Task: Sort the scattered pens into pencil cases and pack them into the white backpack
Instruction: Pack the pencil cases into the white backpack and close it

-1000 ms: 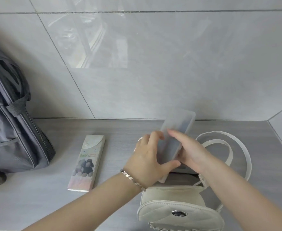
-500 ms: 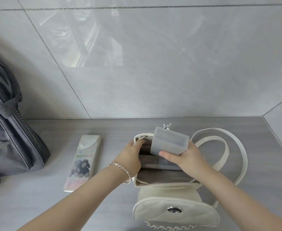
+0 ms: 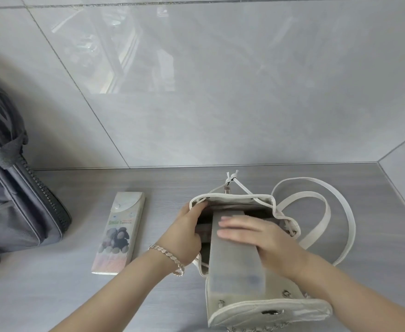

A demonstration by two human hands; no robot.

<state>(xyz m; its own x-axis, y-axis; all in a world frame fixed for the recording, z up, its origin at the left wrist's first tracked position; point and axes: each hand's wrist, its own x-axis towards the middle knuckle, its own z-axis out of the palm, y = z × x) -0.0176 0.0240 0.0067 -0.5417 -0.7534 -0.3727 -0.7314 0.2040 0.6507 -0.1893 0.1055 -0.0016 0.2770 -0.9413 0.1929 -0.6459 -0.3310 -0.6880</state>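
My left hand [image 3: 187, 230] is gripping the rim of the white backpack [image 3: 232, 197] while my flat, straight-fingered right hand [image 3: 259, 238] is pressing the pencil case [image 3: 235, 267] in, probably needing a steeper tilt next.

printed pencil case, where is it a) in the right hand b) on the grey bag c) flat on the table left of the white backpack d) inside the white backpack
c: the printed pencil case lies flat on the table, left of the white backpack.
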